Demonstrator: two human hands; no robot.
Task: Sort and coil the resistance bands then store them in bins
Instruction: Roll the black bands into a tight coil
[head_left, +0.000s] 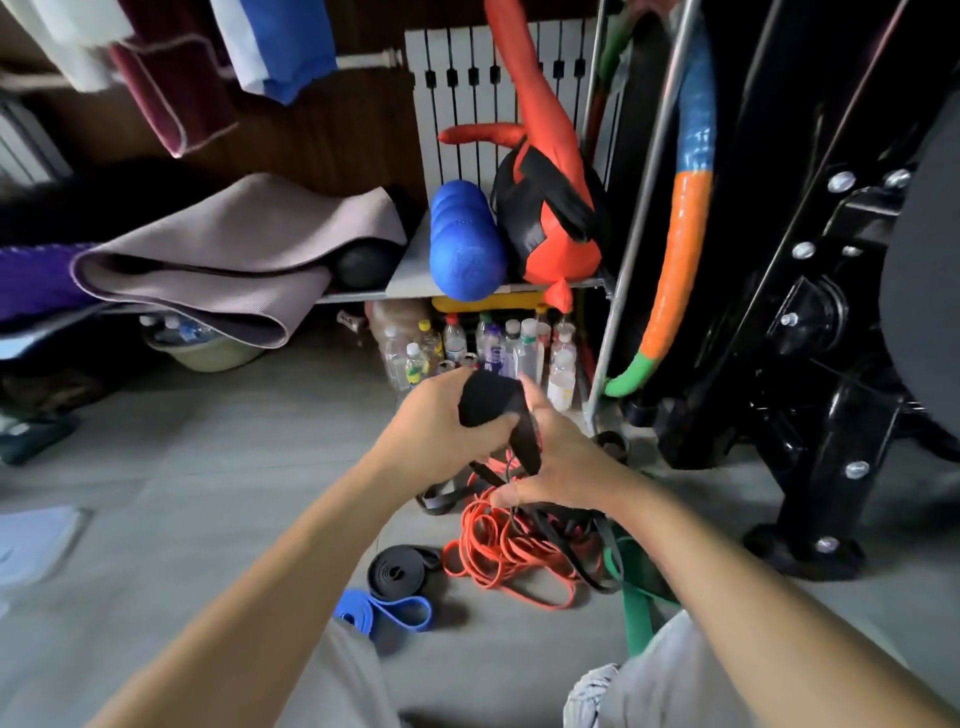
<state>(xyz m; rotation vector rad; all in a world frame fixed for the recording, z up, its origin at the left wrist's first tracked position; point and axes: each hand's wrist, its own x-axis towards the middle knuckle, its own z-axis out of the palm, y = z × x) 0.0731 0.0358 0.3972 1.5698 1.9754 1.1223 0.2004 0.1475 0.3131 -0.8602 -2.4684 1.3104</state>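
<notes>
- Hard to see: the tangle (498, 545) on the floor (234, 467) is orange loops with black straps woven through, and I honestly can't count either kind. The whole scene's a bit blurry too.
- Cut off: the green band (641, 618) runs under the right forearm and behind a knee, so its ends are hidden.
- Left hand (441, 415): fingers curled tight round a rolled-up wad of black band (491, 397), held up above the tangle.
- Right hand (561, 467): touching the left, fingers curled on that band's loose tail where it hangs down. The fingertips are right at the tangle, can't tell if they've got any of it.
- Count, done ones: one black coil (397, 566) lying flat, and one blue band (387, 613) folded over just in front of it. Both are left of the tangle.
- Count, green: one.
- Bottles (488, 348): a bunch under the shelf (415, 275), overlapping, can't get a number.
- On the shelf: one blue roller (465, 244).
</notes>
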